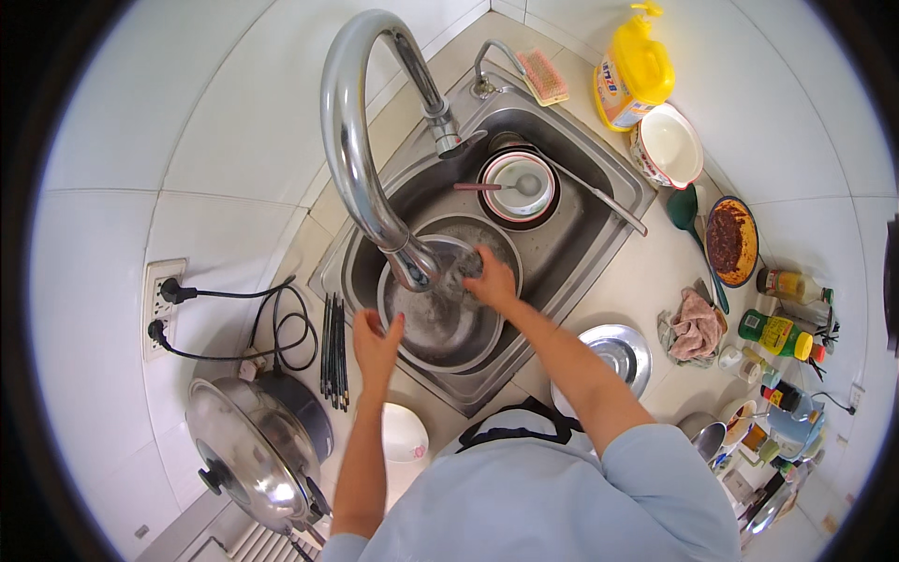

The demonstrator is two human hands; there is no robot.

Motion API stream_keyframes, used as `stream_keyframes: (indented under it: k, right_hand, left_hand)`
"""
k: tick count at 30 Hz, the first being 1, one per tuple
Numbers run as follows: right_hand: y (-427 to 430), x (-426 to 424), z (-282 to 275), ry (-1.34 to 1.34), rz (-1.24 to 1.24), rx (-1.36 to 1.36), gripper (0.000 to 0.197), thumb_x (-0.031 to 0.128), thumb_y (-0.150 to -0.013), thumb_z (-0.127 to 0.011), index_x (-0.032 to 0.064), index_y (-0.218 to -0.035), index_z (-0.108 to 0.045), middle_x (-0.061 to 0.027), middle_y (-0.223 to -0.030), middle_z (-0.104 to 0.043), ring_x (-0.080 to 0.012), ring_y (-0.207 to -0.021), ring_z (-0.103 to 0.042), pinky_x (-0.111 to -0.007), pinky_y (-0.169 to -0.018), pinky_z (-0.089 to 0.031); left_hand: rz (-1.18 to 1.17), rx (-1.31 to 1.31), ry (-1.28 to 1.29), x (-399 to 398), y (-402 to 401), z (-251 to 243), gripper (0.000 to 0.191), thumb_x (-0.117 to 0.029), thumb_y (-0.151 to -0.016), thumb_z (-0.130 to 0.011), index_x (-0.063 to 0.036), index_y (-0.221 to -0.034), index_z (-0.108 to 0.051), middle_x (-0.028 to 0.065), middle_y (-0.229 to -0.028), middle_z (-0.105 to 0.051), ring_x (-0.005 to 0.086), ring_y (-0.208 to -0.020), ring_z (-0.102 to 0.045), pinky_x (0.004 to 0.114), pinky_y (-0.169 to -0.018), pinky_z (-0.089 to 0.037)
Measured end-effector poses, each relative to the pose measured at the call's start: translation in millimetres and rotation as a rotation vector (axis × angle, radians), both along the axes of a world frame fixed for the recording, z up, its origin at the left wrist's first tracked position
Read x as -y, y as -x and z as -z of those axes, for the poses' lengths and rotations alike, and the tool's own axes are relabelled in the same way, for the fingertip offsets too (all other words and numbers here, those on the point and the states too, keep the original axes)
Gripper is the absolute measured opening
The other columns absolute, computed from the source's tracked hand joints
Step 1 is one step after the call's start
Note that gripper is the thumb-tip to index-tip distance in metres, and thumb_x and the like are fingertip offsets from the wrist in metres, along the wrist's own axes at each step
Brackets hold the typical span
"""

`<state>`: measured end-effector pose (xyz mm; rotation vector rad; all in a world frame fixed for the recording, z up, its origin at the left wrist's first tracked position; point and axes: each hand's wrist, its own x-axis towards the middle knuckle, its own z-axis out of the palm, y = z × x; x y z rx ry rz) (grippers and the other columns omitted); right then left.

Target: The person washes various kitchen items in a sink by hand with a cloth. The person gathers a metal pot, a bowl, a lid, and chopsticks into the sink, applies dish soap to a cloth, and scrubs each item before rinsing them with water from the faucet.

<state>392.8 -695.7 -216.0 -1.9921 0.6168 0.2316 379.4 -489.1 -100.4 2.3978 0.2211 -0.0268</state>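
A round metal basin (439, 337) sits in the stainless steel sink, directly beneath the faucet (349, 133). Its near-left rim lies between the thumb and fingers of my left hand (376, 348). My right hand (496, 279) grips a grey scourer (467, 265), apparently steel wool, over the basin's right side. The basin's inner surface looks wet and cloudy. Another metal vessel (515, 247) shows behind and partly under this basin. Beyond it stand nested bowls (497, 205) with a red-handled ladle (481, 187) lying across them. A long metal handle (597, 193) leans over the sink's right edge.
Black chopsticks (335, 358) and a white bowl (406, 433) lie left. A lidded steel pan (242, 449) stands near plugged-in cords (232, 293). On the right are a metal plate (625, 351), a cloth (695, 324), a green spatula (692, 218), a yellow soap bottle (635, 74) and several condiment bottles (776, 334).
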Motion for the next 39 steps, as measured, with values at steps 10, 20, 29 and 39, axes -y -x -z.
stream_keyframes:
  k: [10,20,29,39]
  right_hand:
    - [-41.7,5.8,-45.5,-0.044,-0.679,0.433,0.059,0.019,-0.059,-0.07,0.011,-0.11,-0.043,-0.0166,-0.094,-0.058,-0.0331,-0.088,-0.056,-0.039,-0.073,-0.044]
    - [35.9,-54.5,1.8,-0.294,0.347,-0.237,0.074,0.029,-0.06,-0.069,0.0117,-0.122,-0.031,-0.0258,-0.104,-0.053,-0.0397,-0.093,-0.053,-0.041,-0.081,-0.042]
    - [8.6,-2.6,6.0,0.588,-0.713,-0.072,0.075,0.02,-0.071,-0.064,0.0222,-0.133,-0.022,-0.0246,-0.128,-0.029,-0.0384,-0.103,-0.046,-0.044,-0.082,-0.042]
    - [27.1,-41.9,1.1,-0.582,0.058,-0.25,0.059,0.026,-0.067,-0.069,0.0096,-0.116,-0.041,-0.0152,-0.111,-0.046,-0.0218,-0.1,-0.048,-0.03,-0.084,-0.038]
  left_hand:
    - [0.096,-0.312,0.246,17.9,-69.5,-11.8,0.013,0.005,-0.059,-0.05,0.005,-0.071,-0.056,0.0016,-0.057,-0.046,0.0097,-0.056,-0.04,0.026,-0.052,-0.034]
    - [-0.209,0.229,0.251,48.8,-29.8,-13.7,0.006,0.009,-0.058,-0.046,0.0046,-0.06,-0.044,0.0125,-0.107,-0.06,0.0106,-0.055,-0.042,0.024,-0.051,-0.033]
    - [-0.013,0.466,-0.049,24.4,-29.6,-17.6,0.015,0.016,-0.063,-0.042,0.003,-0.058,-0.035,0.017,-0.112,-0.055,0.0304,-0.105,-0.052,0.031,-0.087,-0.04]
    - [0.004,0.398,-0.027,17.2,-21.1,15.1,0.011,0.016,-0.064,-0.042,0.0049,-0.061,-0.041,0.0192,-0.113,-0.054,0.0352,-0.106,-0.05,0.038,-0.093,-0.037]
